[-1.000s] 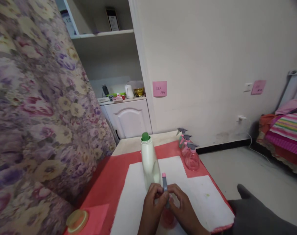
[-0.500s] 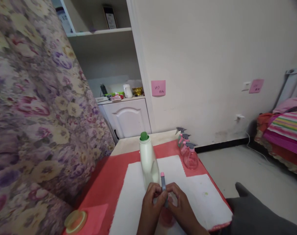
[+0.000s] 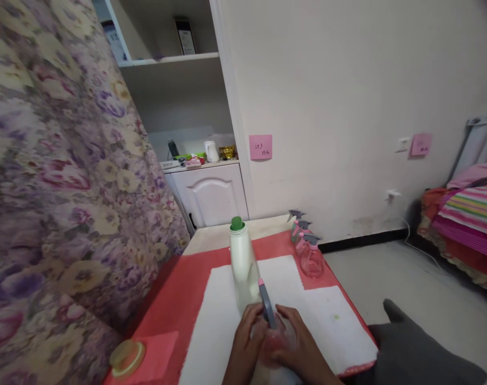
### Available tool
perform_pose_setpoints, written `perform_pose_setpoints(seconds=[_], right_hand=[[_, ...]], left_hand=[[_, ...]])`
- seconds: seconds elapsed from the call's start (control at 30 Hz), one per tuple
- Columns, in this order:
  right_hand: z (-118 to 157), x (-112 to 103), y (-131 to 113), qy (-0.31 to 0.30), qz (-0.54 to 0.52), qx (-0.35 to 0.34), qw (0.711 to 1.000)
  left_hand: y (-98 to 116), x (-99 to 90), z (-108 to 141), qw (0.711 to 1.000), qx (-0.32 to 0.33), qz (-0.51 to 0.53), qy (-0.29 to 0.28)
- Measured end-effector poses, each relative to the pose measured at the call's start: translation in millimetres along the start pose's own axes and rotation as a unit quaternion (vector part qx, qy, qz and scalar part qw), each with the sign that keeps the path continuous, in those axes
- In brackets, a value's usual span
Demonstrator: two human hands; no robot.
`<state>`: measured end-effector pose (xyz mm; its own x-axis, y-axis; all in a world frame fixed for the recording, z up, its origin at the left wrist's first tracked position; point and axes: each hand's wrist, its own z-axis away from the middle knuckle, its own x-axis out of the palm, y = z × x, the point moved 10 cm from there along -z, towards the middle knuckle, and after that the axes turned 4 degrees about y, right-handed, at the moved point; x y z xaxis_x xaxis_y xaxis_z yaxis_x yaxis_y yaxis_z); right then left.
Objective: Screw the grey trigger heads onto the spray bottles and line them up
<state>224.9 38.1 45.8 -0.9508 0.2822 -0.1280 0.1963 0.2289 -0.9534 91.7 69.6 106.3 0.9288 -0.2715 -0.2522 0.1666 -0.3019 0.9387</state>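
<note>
A clear pink spray bottle [image 3: 276, 338] with a grey trigger head [image 3: 267, 307] and a pink nozzle tip is between my hands, low in the middle of the view. Curled at the left of the head and neck, my left hand [image 3: 245, 339] grips the bottle. My right hand [image 3: 305, 347] wraps the right side of its body, thumb across the front. Just behind stands a tall pale green jug-like bottle [image 3: 243, 262], its neck uncapped, with a green piece [image 3: 236, 223] showing in the mouth.
Several spray bottles [image 3: 312, 262] line the table's right edge. A white cloth [image 3: 327, 315] lies over a red cover [image 3: 167, 289]. A yellowish round lid [image 3: 127, 357] sits front left. Floral curtain [image 3: 67, 214] hangs left; a dark grey object [image 3: 420, 347] is right.
My right hand has moved from the trigger head down onto the bottle's body, its fingers wider apart. The head's nozzle end now leans further left, and more of the bottle shows.
</note>
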Motion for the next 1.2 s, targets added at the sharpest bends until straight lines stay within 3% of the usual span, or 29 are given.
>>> perform_pose_setpoints(seconds=[0.17, 0.33, 0.47, 0.63, 0.83, 1.03, 1.2], right_hand=[[6, 8, 30, -0.021, -0.004, 0.001, 1.000], [9, 13, 39, -0.007, -0.018, -0.016, 1.000], [12, 15, 33, -0.026, -0.041, -0.014, 0.999], [15, 14, 4, -0.115, -0.078, 0.003, 0.990], [20, 22, -33, -0.212, -0.152, -0.015, 0.965], [18, 28, -6, -0.171, -0.143, -0.022, 0.975], [18, 23, 26, -0.101, -0.096, 0.041, 0.989]], left_hand=[[-44, 4.8, 10, 0.999, -0.013, 0.005, -0.032], [-80, 9.7, 18, 0.990, -0.056, 0.123, -0.031], [-70, 7.9, 21, 0.994, -0.045, 0.100, -0.028], [-48, 1.5, 29, 0.998, -0.026, 0.020, -0.053], [-66, -7.0, 39, 0.996, -0.067, 0.000, -0.060], [-81, -22.2, 38, 0.997, -0.054, -0.047, 0.026], [-71, -47.2, 41, 0.988, -0.028, -0.090, 0.125]])
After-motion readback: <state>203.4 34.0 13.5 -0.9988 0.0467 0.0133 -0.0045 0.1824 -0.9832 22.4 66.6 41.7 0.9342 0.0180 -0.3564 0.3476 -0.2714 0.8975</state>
